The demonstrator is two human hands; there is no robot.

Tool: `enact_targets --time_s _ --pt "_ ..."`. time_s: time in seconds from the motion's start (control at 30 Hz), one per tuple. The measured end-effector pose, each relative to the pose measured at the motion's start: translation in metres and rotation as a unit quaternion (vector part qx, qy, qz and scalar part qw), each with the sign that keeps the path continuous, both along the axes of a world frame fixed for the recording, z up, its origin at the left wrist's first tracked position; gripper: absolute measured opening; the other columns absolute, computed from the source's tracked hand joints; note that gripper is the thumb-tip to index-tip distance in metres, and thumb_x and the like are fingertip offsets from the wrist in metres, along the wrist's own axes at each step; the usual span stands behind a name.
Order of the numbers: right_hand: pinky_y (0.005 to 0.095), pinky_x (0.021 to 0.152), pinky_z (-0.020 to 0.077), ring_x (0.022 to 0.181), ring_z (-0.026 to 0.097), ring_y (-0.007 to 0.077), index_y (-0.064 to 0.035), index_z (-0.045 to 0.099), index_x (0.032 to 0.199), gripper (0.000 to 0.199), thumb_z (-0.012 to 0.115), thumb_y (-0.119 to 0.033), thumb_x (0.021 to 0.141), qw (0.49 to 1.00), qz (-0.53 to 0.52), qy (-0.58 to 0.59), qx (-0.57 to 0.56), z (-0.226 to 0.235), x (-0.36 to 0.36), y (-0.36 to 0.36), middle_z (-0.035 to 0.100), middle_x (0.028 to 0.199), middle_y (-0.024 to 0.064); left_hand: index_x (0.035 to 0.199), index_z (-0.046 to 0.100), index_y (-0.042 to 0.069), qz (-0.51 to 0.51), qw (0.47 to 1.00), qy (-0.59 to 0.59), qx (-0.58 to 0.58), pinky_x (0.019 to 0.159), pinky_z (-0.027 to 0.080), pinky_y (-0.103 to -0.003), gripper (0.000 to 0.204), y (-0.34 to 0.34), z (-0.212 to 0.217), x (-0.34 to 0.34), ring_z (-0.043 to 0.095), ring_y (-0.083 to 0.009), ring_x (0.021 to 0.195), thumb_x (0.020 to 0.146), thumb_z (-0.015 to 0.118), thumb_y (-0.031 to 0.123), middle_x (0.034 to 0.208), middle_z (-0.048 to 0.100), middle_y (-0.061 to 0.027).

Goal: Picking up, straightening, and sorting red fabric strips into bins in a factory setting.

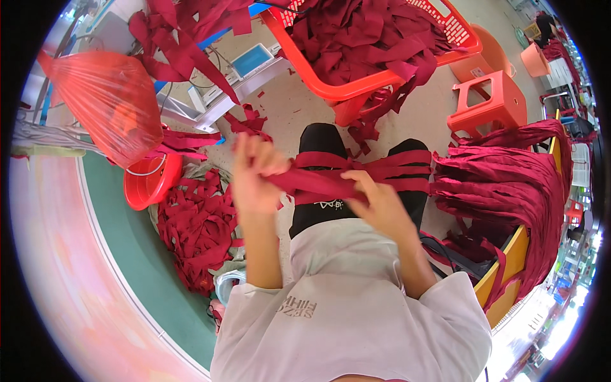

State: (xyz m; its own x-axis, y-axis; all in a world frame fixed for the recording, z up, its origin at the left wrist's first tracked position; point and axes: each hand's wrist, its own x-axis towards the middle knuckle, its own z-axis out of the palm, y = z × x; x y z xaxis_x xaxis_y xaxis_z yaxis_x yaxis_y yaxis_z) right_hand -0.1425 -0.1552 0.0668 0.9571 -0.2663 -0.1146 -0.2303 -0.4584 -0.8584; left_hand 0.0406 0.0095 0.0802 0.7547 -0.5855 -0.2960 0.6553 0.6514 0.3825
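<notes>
A dark red fabric strip [318, 183] is stretched between my hands above my lap. My left hand [256, 167], raised and blurred by motion, grips its left end. Nearer the right thigh, my right hand [380, 202] pinches the strip between thumb and fingers. Several more red strips [398, 170] lie across my thighs and run right to a thick bundle of long strips [503, 172], which hangs over a yellow-edged board [509, 264].
Ahead stands a red plastic basket [318, 86] heaped with red fabric pieces. A red stool [493, 105] is at the right. On my left are a pile of cut pieces [197, 229], a red bucket [143, 191] and a hanging red plastic bag [108, 102]. A metal-framed table [213, 108] stands front left.
</notes>
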Motion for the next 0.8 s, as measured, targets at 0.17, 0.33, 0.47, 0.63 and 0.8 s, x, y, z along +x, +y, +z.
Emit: enact_targets --time_s 0.17,0.33,0.47,0.63,0.8 --pt "0.0306 0.075 0.0513 0.085 0.066 0.0193 -0.0054 0.065 0.113 0.049 0.050 0.013 0.071 0.949 -0.268 0.001 -0.164 -0.060 -0.063 -0.139 0.069 0.096 0.0141 0.067 0.038 0.014 0.129 0.987 -0.092 -0.004 0.040 0.014 -0.026 0.037 0.107 0.029 0.047 0.014 -0.0066 0.042 0.103 0.040 0.024 0.051 0.020 0.0049" --pt "0.0219 0.061 0.0420 0.063 0.053 0.0064 -0.0046 0.066 0.111 0.023 0.059 -0.022 0.097 0.813 -0.503 -0.280 -0.089 -0.070 -0.161 -0.281 0.063 0.069 0.0026 0.066 0.030 0.013 0.291 0.945 -0.149 0.026 0.044 0.018 -0.027 0.037 0.216 0.023 0.079 0.017 -0.0094 0.045 0.102 0.037 0.014 0.054 0.022 0.0018" --pt "0.0250 0.073 0.0474 0.074 0.062 0.0118 -0.0001 0.063 0.111 0.027 0.058 -0.023 0.097 0.737 -0.578 -0.331 -0.111 -0.061 -0.220 -0.331 0.067 0.076 0.0073 0.064 0.029 0.013 0.371 0.919 -0.133 0.018 0.044 0.018 -0.027 0.034 0.304 -0.004 0.096 0.017 -0.0105 0.045 0.096 0.038 0.007 0.054 0.023 0.0010" --pt "0.0269 0.080 0.0471 0.078 0.063 0.0140 0.0039 0.062 0.108 0.034 0.056 -0.028 0.097 0.707 -0.606 -0.331 -0.151 -0.044 -0.227 -0.345 0.068 0.081 0.0105 0.062 0.029 0.013 0.526 0.842 -0.070 0.097 0.043 0.017 -0.029 0.027 0.361 -0.015 0.105 0.018 -0.0115 0.044 0.084 0.043 0.006 0.054 0.022 0.0012" --pt "0.0285 0.072 0.0485 0.068 0.063 0.0150 0.0035 0.067 0.095 0.038 0.057 -0.033 0.095 0.639 -0.676 -0.286 -0.229 -0.013 -0.247 -0.397 0.071 0.075 0.0096 0.063 0.027 0.013 0.569 0.803 -0.083 0.158 0.042 0.015 -0.029 0.024 0.437 -0.008 0.141 0.016 -0.0133 0.043 0.082 0.040 0.007 0.052 0.020 0.0001"
